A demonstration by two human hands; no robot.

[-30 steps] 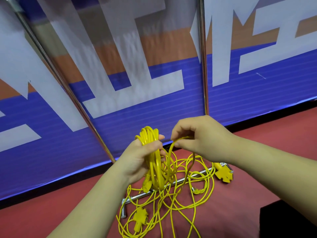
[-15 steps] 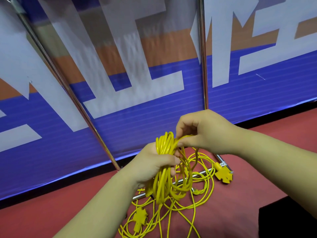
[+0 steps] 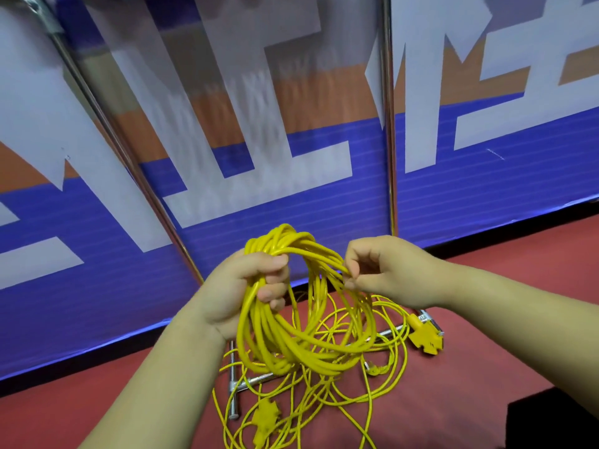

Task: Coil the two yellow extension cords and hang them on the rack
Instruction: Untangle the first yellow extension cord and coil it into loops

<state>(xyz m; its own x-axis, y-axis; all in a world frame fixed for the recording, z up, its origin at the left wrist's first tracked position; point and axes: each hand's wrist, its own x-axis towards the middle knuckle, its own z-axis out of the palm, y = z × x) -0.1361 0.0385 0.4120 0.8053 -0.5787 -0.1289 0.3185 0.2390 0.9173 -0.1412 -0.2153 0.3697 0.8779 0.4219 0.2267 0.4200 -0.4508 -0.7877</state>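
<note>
At frame centre, the coiled yellow cord (image 3: 301, 306) was gripped by the left hand (image 3: 240, 286); one strand was pinched by the right hand (image 3: 385, 270). Loose cord (image 3: 353, 400) was left on the red floor (image 3: 470, 367).

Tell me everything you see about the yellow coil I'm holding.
The yellow coil is a bundle of many thin, glossy loops, seemingly plastic-jacketed, held upright above the red floor. The left hand grips its upper left side, fingers curled round the strands; the right hand pinches a strand at its upper right. Lower loops hang uneven above a loose tangle of cord.
</note>
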